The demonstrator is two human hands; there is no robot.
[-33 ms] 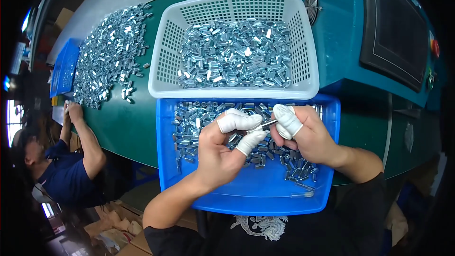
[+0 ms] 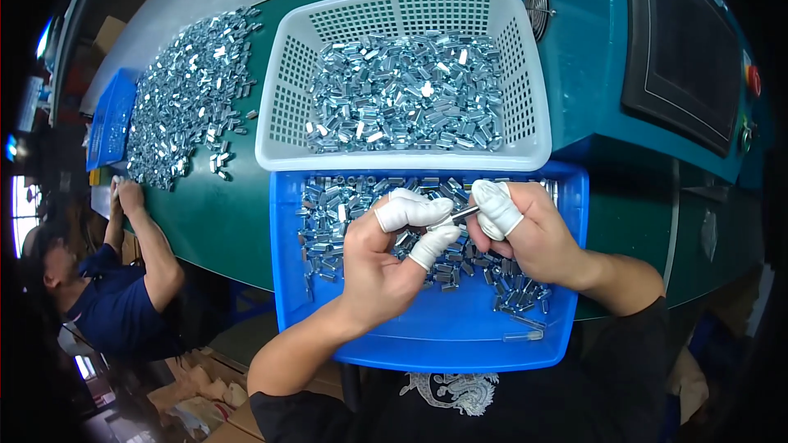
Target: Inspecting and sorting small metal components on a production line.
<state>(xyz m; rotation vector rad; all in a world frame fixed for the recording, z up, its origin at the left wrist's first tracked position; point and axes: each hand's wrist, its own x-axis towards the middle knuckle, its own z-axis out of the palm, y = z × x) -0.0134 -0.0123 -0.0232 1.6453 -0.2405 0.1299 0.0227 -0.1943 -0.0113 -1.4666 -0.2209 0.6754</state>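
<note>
My left hand and my right hand meet over a blue tray, with white cots on the working fingers. Between the left thumb and forefinger is a small metal part, mostly covered by the fingertips; it looks like one of the hex coupling nuts in the tray. A thin, shiny metal rod runs from my right fingertips to that part. Whether its tip sits inside the part cannot be seen. Both hands are closed in a pinch. Several hex nuts lie loose beneath them.
A white perforated basket full of hex nuts stands behind the tray. On the green table, a large nut heap lies left beside another blue tray. A co-worker sits there. A teal machine with a dark screen stands right.
</note>
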